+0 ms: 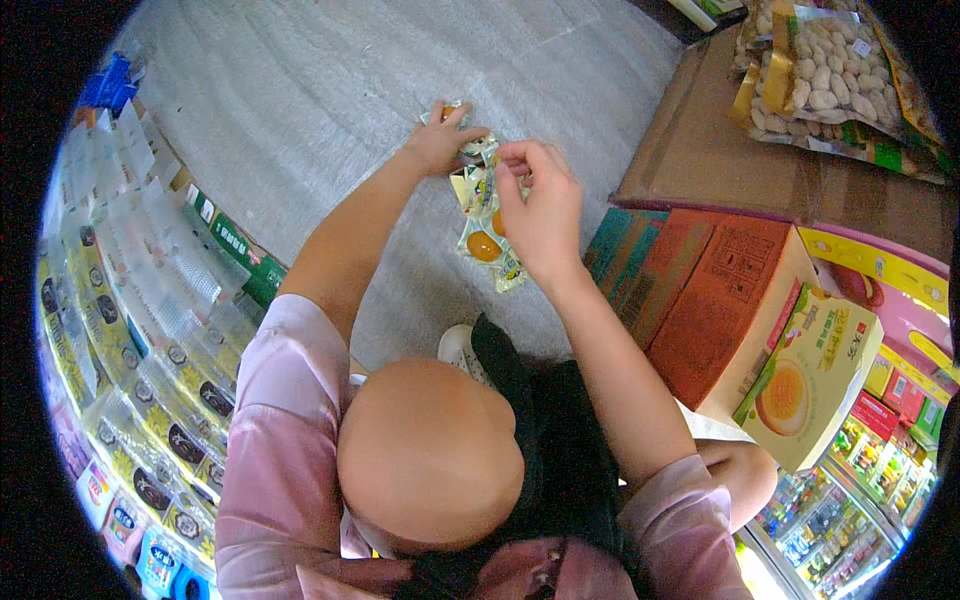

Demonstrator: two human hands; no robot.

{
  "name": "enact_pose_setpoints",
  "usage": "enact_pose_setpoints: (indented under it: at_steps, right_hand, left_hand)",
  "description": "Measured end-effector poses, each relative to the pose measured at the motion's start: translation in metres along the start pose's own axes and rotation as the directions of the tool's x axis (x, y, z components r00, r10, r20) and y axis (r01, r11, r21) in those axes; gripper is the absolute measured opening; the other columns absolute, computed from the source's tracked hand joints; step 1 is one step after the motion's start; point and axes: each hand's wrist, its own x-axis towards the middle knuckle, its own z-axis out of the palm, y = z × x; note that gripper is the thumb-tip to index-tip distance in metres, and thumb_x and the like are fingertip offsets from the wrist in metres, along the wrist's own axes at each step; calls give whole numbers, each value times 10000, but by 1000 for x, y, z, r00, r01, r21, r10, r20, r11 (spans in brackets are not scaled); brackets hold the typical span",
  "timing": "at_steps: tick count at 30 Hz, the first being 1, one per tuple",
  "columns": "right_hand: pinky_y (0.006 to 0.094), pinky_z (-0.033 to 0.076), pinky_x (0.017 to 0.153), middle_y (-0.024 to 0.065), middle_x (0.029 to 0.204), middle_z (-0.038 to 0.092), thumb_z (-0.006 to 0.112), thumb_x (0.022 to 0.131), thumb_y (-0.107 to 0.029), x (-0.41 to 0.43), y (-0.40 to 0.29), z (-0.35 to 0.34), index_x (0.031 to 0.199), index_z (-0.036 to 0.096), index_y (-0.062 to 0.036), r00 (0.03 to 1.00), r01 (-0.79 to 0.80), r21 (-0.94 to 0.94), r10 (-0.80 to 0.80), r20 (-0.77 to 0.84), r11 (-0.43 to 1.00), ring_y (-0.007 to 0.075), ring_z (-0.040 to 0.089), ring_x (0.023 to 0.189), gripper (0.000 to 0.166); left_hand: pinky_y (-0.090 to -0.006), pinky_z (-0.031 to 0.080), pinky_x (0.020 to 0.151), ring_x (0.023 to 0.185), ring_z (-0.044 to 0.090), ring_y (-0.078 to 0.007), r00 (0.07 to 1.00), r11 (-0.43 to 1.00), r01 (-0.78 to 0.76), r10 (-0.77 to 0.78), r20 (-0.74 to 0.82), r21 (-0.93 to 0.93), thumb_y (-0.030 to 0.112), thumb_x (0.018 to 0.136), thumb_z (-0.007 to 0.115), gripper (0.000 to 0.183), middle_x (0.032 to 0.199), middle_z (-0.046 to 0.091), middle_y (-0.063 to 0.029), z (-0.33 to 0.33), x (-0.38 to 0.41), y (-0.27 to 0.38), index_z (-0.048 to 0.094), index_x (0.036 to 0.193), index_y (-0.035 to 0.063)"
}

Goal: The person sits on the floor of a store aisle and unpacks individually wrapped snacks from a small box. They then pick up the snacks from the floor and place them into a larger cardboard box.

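Observation:
Several small clear plastic packets with orange, egg-yolk-like contents lie in a loose line on the grey floor; one packet (484,246) near my knees shows its round orange filling. My left hand (442,141) spreads its fingers over the far end of the line, touching the packets there, and part of one shows between the fingertips. My right hand (541,202) is over the right side of the line, its thumb and fingers bent close together at the packets' edge. Whether it pinches a packet is hidden.
Stacked bubble-wrapped packs (150,300) stand along the left. At the right are an orange-red carton (720,300), a yellow-green box (810,375) with an egg-yolk picture, and a brown cardboard box (690,150) bearing bags of peanuts (844,79). A white shoe (455,343) is below the packets.

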Motion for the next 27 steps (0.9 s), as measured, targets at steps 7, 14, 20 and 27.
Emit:
enact_pose_setpoints:
  at_steps: [7,14,20,27]
  right_hand:
    - [324,518,700,131,894,626,614,824,-27,-10,-7,-10,934,613,-7,999,-43,-14,43,-1,999,225,631,777,112]
    - [345,522,772,123,1027,599,634,886,-186,-18,-64,-40,1153,527,-2,977,-194,207,207,-44,959,203,615,884,342]
    - [402,500,867,125,1273,464,544,933,-449,-33,-154,-121,1320,385,-63,959,-283,838,122,257,466,244,569,1039,569]
    - [443,534,858,117,1183,564,513,965,-188,-115,-220,-232,1263,428,-58,985,-169,878,95,141,447,257,615,1015,337]
  left_hand:
    - [-457,489,887,1110,497,-391,978,965,84,-128,-167,-249,64,745,681,567,1224,491,-105,14,14,-11,514,1254,251]
    - [-344,499,830,1002,559,-300,889,517,-261,-202,-412,-815,-47,805,573,459,1103,507,-129,-117,-46,19,531,1229,122]
    - [-359,491,832,998,552,-305,667,709,-611,220,-711,-353,-16,779,590,452,1129,513,-121,-265,-156,138,566,1200,147]
    - [-368,398,979,1145,472,-317,524,533,-799,387,-759,-280,-51,672,537,544,1168,480,-138,-332,-245,246,541,1201,75]
